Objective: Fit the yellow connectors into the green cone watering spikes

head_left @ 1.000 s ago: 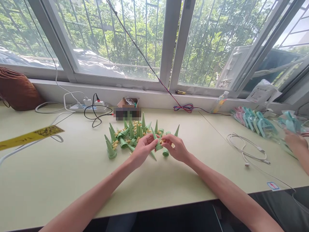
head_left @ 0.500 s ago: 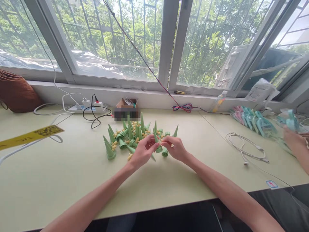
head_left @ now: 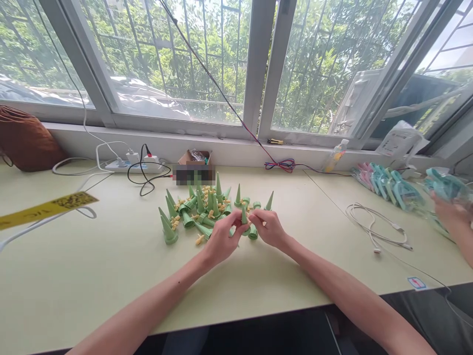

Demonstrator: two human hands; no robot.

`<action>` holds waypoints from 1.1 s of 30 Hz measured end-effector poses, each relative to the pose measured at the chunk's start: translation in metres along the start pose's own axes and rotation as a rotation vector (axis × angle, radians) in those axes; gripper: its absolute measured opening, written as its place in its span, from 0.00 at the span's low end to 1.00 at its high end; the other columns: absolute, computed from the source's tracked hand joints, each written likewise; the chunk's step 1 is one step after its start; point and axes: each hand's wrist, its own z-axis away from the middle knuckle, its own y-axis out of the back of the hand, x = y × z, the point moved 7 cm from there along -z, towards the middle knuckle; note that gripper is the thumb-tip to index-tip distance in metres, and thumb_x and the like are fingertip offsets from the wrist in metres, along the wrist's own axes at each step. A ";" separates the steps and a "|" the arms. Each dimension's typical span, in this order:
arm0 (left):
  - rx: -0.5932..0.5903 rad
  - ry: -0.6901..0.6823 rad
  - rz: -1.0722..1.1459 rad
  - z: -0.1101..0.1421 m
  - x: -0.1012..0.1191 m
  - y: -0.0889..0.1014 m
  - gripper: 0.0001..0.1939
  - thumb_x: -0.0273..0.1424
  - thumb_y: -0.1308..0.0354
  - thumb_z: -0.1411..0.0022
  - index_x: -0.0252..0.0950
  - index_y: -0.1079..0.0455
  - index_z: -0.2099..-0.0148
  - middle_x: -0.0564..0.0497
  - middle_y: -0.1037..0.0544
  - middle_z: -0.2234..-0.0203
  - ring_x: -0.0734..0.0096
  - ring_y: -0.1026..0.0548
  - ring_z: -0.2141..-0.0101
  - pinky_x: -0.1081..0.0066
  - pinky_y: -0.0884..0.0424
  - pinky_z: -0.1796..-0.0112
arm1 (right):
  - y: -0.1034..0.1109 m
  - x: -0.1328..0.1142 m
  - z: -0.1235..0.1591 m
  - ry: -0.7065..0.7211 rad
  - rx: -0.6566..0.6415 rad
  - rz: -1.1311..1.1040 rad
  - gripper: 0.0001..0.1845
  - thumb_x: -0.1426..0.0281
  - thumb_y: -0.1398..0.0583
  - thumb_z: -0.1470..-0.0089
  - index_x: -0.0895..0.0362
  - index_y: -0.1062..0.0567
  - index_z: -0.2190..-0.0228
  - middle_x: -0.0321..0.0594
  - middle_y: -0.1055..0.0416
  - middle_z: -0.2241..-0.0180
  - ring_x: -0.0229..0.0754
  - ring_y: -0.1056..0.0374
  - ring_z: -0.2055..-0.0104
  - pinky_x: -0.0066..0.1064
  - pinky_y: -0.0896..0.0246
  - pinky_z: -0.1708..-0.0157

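My left hand (head_left: 226,230) is closed on a green cone-shaped plant watering spike (head_left: 244,215), which points tip up. My right hand (head_left: 271,228) has its fingers pinched together against the spike's right side. Whatever small part lies in that pinch is hidden by the fingertips. Around and behind both hands lies a cluster of the same green spikes (head_left: 168,228), some upright and some on their sides. Small yellow valves (head_left: 200,239) are scattered among them. A green cap (head_left: 253,232) rests just under my right hand.
A small cardboard box (head_left: 205,157) and a power strip (head_left: 118,166) stand at the back. To the right are a coiled white cable (head_left: 369,222), bagged pastel items (head_left: 391,187), a bottle (head_left: 335,155) and another person's hand (head_left: 449,209). A yellow tag (head_left: 48,209) hangs at left.
The spike in my left hand has shifted slightly right and sits lower between my fingers. My right hand stays beside it. At far right, the other person's hand has moved a little with a bagged blue item.
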 end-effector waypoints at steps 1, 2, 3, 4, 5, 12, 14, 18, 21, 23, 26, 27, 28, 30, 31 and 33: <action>0.000 -0.020 -0.028 0.000 0.001 0.000 0.03 0.30 0.46 0.34 0.38 0.35 0.63 0.55 0.31 0.75 0.75 0.35 0.74 0.75 0.37 0.71 | 0.000 0.000 0.000 -0.007 -0.005 0.001 0.25 0.59 0.50 0.34 0.55 0.44 0.81 0.30 0.50 0.82 0.33 0.55 0.79 0.26 0.56 0.79; -0.002 -0.034 -0.051 0.001 0.002 0.000 0.03 0.30 0.46 0.34 0.38 0.35 0.63 0.55 0.31 0.76 0.75 0.35 0.75 0.75 0.37 0.70 | -0.001 0.000 0.000 -0.013 -0.008 0.001 0.25 0.58 0.51 0.34 0.55 0.45 0.81 0.30 0.51 0.82 0.33 0.56 0.79 0.26 0.56 0.79; -0.006 -0.041 -0.070 0.001 0.002 -0.001 0.03 0.30 0.46 0.34 0.38 0.35 0.63 0.55 0.31 0.75 0.75 0.35 0.74 0.75 0.37 0.70 | -0.001 0.000 0.000 -0.017 -0.011 -0.001 0.25 0.58 0.51 0.34 0.55 0.46 0.81 0.30 0.51 0.82 0.33 0.56 0.79 0.27 0.56 0.79; -0.008 -0.043 -0.085 0.001 0.002 -0.001 0.03 0.30 0.47 0.34 0.38 0.35 0.63 0.55 0.31 0.75 0.74 0.35 0.74 0.74 0.36 0.70 | -0.001 0.000 0.000 -0.020 -0.012 -0.004 0.25 0.58 0.51 0.34 0.54 0.46 0.81 0.30 0.51 0.82 0.33 0.56 0.79 0.27 0.56 0.79; -0.008 -0.042 -0.096 0.001 0.002 -0.002 0.03 0.31 0.47 0.34 0.39 0.35 0.63 0.54 0.30 0.75 0.74 0.34 0.74 0.74 0.36 0.70 | -0.001 0.000 -0.001 -0.023 -0.013 -0.005 0.25 0.57 0.51 0.34 0.54 0.47 0.81 0.30 0.51 0.82 0.33 0.57 0.79 0.27 0.56 0.79; -0.004 -0.048 -0.133 0.003 0.001 -0.003 0.03 0.31 0.47 0.33 0.39 0.34 0.61 0.53 0.29 0.74 0.73 0.33 0.74 0.74 0.35 0.69 | -0.001 0.001 -0.001 -0.045 -0.015 0.002 0.26 0.55 0.52 0.34 0.54 0.47 0.81 0.30 0.51 0.82 0.33 0.56 0.79 0.27 0.56 0.79; -0.013 -0.069 -0.146 0.005 0.002 -0.004 0.04 0.31 0.48 0.33 0.39 0.34 0.59 0.53 0.29 0.74 0.73 0.33 0.74 0.74 0.35 0.68 | -0.002 0.001 0.000 -0.048 -0.013 -0.009 0.25 0.57 0.52 0.34 0.54 0.47 0.80 0.30 0.51 0.82 0.33 0.57 0.79 0.27 0.57 0.79; -0.053 -0.155 -0.172 0.006 0.006 -0.007 0.06 0.30 0.51 0.31 0.39 0.34 0.55 0.51 0.29 0.71 0.71 0.32 0.71 0.72 0.34 0.67 | -0.002 0.000 0.000 -0.037 -0.006 -0.029 0.24 0.60 0.51 0.34 0.54 0.49 0.80 0.29 0.52 0.83 0.33 0.58 0.80 0.27 0.59 0.80; -0.097 -0.239 -0.210 0.008 0.010 -0.010 0.07 0.29 0.54 0.29 0.38 0.35 0.55 0.50 0.31 0.70 0.70 0.34 0.70 0.71 0.35 0.66 | -0.003 0.001 0.000 -0.056 -0.016 -0.027 0.25 0.59 0.51 0.34 0.54 0.49 0.81 0.29 0.53 0.83 0.33 0.59 0.80 0.28 0.59 0.80; -0.134 -0.279 -0.230 0.009 0.013 -0.013 0.08 0.28 0.56 0.29 0.38 0.35 0.54 0.48 0.30 0.69 0.68 0.34 0.69 0.70 0.35 0.65 | -0.004 0.001 0.000 -0.074 -0.024 -0.021 0.25 0.59 0.51 0.34 0.54 0.49 0.81 0.29 0.53 0.83 0.33 0.59 0.80 0.28 0.60 0.80; -0.200 -0.303 -0.245 0.010 0.015 -0.016 0.12 0.27 0.57 0.29 0.39 0.35 0.50 0.45 0.28 0.64 0.66 0.33 0.66 0.68 0.35 0.62 | -0.005 0.001 0.000 -0.088 -0.038 -0.031 0.25 0.60 0.51 0.35 0.54 0.51 0.81 0.29 0.54 0.83 0.33 0.59 0.79 0.29 0.61 0.79; -0.214 -0.309 -0.247 0.010 0.015 -0.017 0.13 0.27 0.58 0.29 0.40 0.36 0.48 0.45 0.28 0.63 0.66 0.32 0.65 0.68 0.35 0.62 | -0.006 0.001 0.000 -0.093 -0.043 -0.040 0.25 0.60 0.51 0.35 0.54 0.51 0.81 0.29 0.55 0.83 0.33 0.59 0.79 0.29 0.61 0.80; -0.222 -0.316 -0.247 0.011 0.016 -0.018 0.14 0.26 0.58 0.29 0.40 0.35 0.48 0.44 0.28 0.63 0.65 0.32 0.65 0.67 0.35 0.62 | -0.006 0.001 0.000 -0.102 -0.048 -0.047 0.25 0.60 0.51 0.35 0.54 0.52 0.81 0.29 0.55 0.83 0.33 0.60 0.79 0.29 0.62 0.80; -0.230 -0.329 -0.240 0.011 0.017 -0.018 0.15 0.25 0.58 0.30 0.40 0.35 0.47 0.44 0.28 0.63 0.65 0.32 0.64 0.68 0.34 0.62 | -0.006 0.002 0.000 -0.121 -0.059 -0.054 0.25 0.61 0.50 0.36 0.54 0.52 0.81 0.29 0.56 0.83 0.33 0.60 0.79 0.29 0.63 0.80; -0.234 -0.329 -0.236 0.011 0.017 -0.018 0.15 0.25 0.59 0.30 0.40 0.34 0.47 0.44 0.28 0.63 0.65 0.32 0.64 0.68 0.34 0.62 | -0.006 0.002 0.000 -0.129 -0.064 -0.052 0.25 0.61 0.50 0.36 0.54 0.52 0.81 0.29 0.57 0.83 0.33 0.60 0.79 0.29 0.63 0.80; -0.244 -0.323 -0.229 0.011 0.017 -0.018 0.16 0.25 0.60 0.30 0.40 0.34 0.47 0.44 0.28 0.63 0.65 0.32 0.64 0.67 0.34 0.62 | -0.006 0.003 0.000 -0.136 -0.070 -0.046 0.25 0.61 0.50 0.36 0.54 0.52 0.82 0.30 0.57 0.83 0.33 0.61 0.79 0.29 0.63 0.80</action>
